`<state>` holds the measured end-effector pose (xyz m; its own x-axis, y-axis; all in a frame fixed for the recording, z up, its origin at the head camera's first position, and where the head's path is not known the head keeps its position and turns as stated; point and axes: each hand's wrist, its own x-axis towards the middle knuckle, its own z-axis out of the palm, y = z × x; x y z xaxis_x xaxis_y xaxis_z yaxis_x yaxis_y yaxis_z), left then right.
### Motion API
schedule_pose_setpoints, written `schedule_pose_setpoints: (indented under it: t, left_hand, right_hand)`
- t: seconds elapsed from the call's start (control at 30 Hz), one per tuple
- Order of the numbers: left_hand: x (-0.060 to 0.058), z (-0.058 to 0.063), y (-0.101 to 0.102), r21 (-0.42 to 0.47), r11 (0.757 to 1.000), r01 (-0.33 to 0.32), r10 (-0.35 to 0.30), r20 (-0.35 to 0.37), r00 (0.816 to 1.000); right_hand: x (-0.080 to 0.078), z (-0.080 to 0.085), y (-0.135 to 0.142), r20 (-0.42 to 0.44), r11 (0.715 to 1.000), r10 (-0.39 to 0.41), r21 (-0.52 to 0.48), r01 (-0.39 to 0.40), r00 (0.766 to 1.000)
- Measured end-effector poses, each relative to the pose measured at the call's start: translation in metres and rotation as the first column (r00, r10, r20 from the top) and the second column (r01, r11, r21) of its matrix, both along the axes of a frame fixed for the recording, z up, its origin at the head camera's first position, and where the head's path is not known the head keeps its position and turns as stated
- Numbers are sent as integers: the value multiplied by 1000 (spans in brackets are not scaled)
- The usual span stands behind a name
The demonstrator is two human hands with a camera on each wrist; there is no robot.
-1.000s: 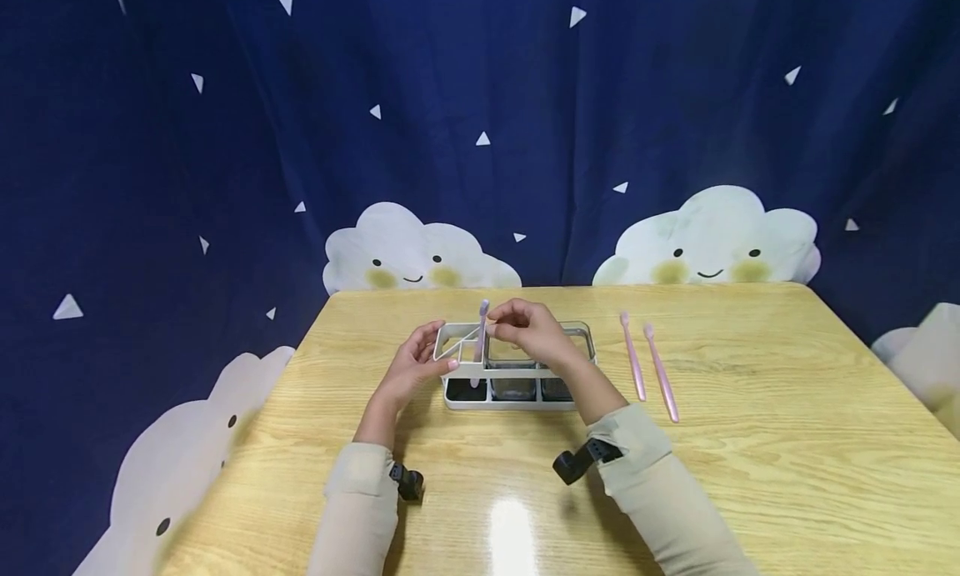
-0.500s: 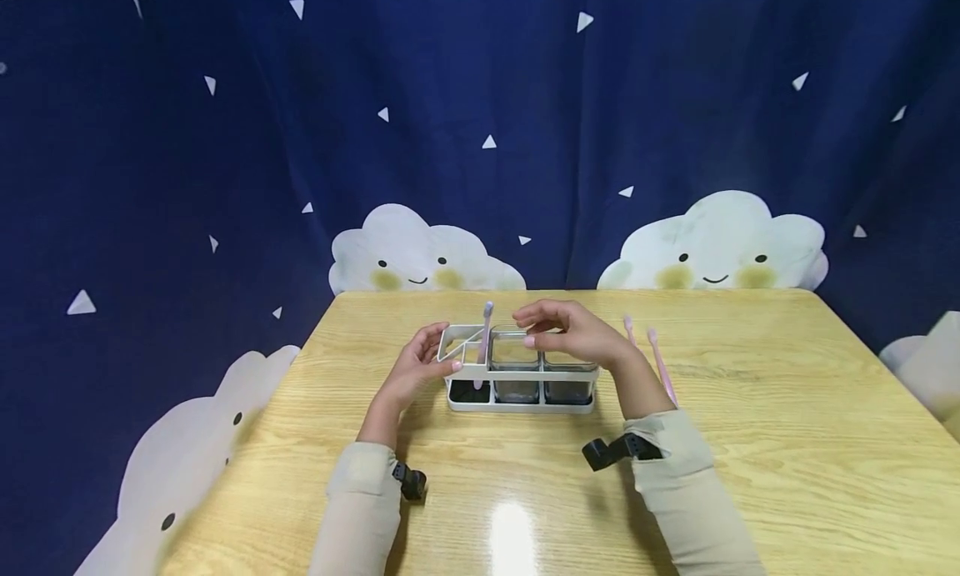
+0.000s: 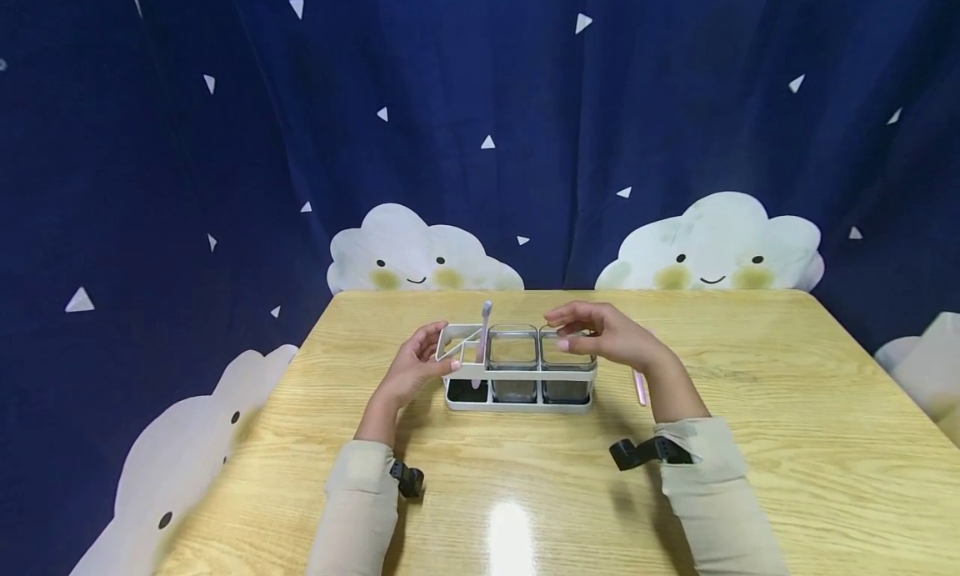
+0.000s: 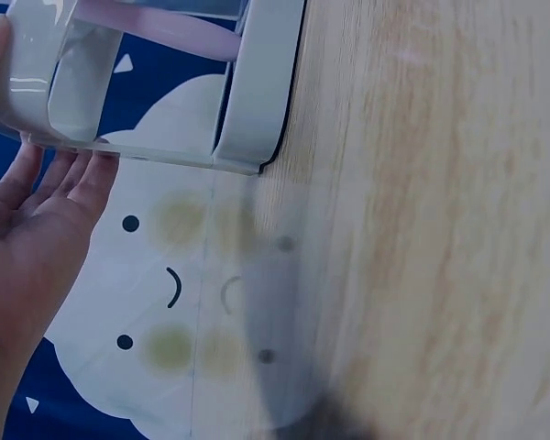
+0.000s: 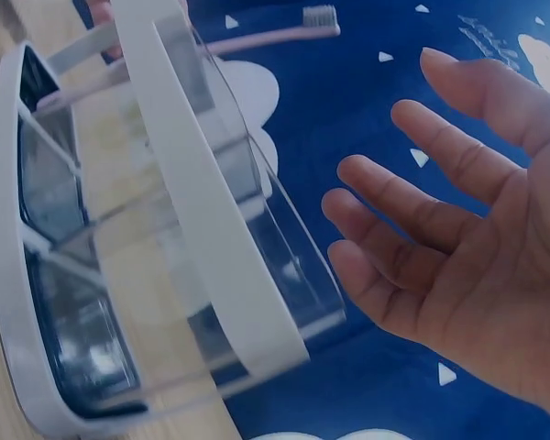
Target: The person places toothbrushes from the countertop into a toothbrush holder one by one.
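Note:
A white toothbrush holder [image 3: 525, 376] stands on the wooden table. Its left end is gripped by my left hand [image 3: 411, 366], thumb in front and fingers at the far side. One pale purple toothbrush [image 3: 483, 330] stands in the left section, bristle end up; its handle [image 4: 179, 29] shows in the left wrist view. Two clear square cups, the middle cup [image 3: 514, 390] and the right cup [image 3: 566, 390], sit in the other sections. Over the right cup hovers my right hand [image 3: 609, 339], fingers spread and holding nothing; the right wrist view shows a gap between fingertips and cup.
Part of a pink toothbrush [image 3: 640, 388] lies on the table [image 3: 787, 443], right of the holder and partly hidden by my right arm. Behind the table hangs a dark blue curtain [image 3: 450, 76] with white triangles and clouds.
My right hand has moved away from the purple toothbrush to the right, over the right cup. The forearm now covers most of the pink toothbrushes on the table. My left hand keeps its grip.

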<state>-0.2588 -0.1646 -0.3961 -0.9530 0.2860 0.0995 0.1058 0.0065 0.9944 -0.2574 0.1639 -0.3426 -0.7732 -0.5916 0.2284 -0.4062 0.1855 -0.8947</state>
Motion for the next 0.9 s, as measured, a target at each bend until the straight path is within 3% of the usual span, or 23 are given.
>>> schedule_pose_setpoints:
  t: [0.13, 0.43, 0.57, 0.63, 0.9]
  left_hand:
    - [-1, -1, -1, -15, 1000, -19, 19, -4, 1000]
    - [-16, -24, -2, 7, 997, -70, 71, -24, 997]
    - [-17, -25, -2, 23, 997, -74, 75, -32, 997]
    - [-14, -19, -2, 26, 998, -63, 63, -14, 998]
    - [-18, -25, -3, 13, 998, -59, 59, -17, 998]
  right_hand:
    - [-1, -4, 12, -7, 1000, -18, -14, 18, 1000]
    - [-2, -12, 36, 20, 997, -73, -5, 73, 997]
    - [-2, -14, 46, 27, 994, -108, 0, 108, 994]
    - [-2, -15, 52, 37, 993, -122, -1, 122, 992]
    - [-2, -25, 77, 62, 984, -174, -13, 175, 983]
